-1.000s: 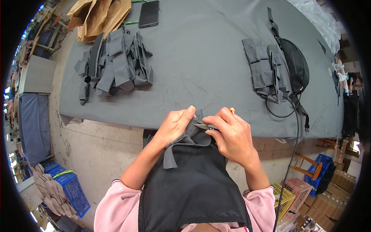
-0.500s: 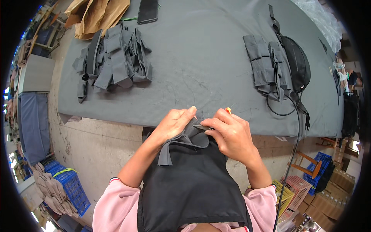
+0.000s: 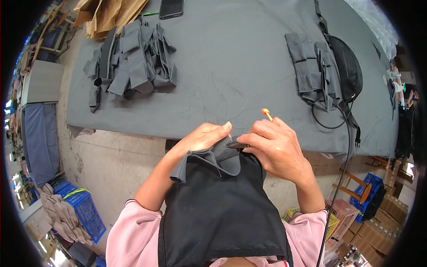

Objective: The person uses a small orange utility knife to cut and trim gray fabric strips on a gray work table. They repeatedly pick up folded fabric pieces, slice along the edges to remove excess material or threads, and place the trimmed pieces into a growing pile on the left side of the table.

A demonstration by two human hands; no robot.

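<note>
My left hand [image 3: 204,137] pinches a dark grey sewn fabric piece [image 3: 224,158] between thumb and fingers, over the black apron on my lap. A loose flap of that piece hangs below the wrist. From the right, my right hand [image 3: 278,147] grips thread snips [image 3: 238,144], their dark blades at the cloth by my left thumb. An orange-and-yellow stick [image 3: 267,114] pokes up from behind the right fingers; its lower part is hidden. Loose thread ends [image 3: 222,100] lie on the grey-covered table [image 3: 240,53] just ahead.
A heap of grey fabric pieces [image 3: 133,62] lies left on the table, near a brown paper bag [image 3: 104,20] and a phone [image 3: 171,8]. At right are more grey pieces [image 3: 307,62], a black pouch [image 3: 346,66] and a black cable [image 3: 340,178]. Blue crates [image 3: 84,213] stand on the floor.
My right hand has shifted slightly right, and more of the orange-and-yellow stick shows. The fabric piece has turned, its hanging flap swinging left. The view has shifted a little.
</note>
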